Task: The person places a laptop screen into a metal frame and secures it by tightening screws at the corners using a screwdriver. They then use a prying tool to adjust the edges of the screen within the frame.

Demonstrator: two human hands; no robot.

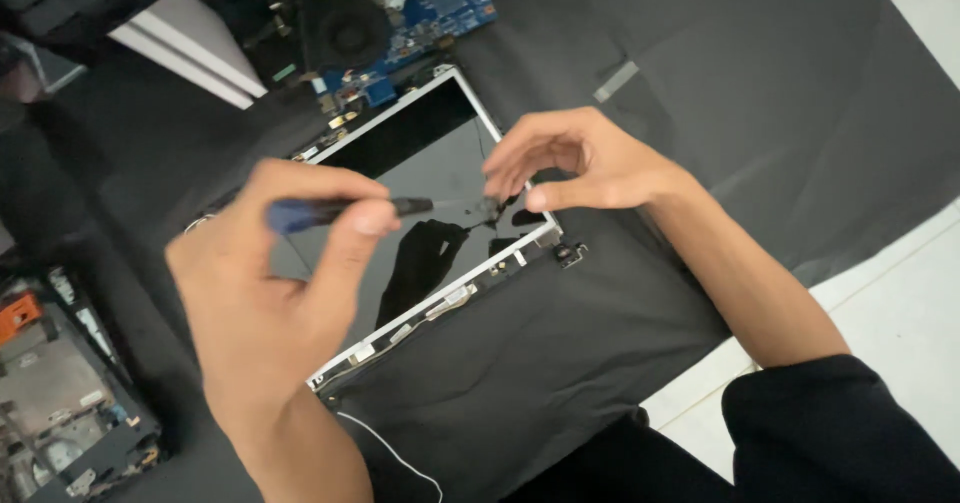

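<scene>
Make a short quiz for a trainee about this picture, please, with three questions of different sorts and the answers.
1. Multiple choice: What does the left hand hold? A) a blue-handled screwdriver B) a pair of scissors C) a white cable
2. True or false: The right hand rests on the white floor, far from the screen panel.
3. Fill in: The blue circuit board with the round black fan lies at the ___ edge of the picture.

Key
1. A, the screwdriver; its tip points towards the right hand's fingertips.
2. False: it hovers over a corner of the screen panel, which lies on the black cloth.
3. top
</scene>
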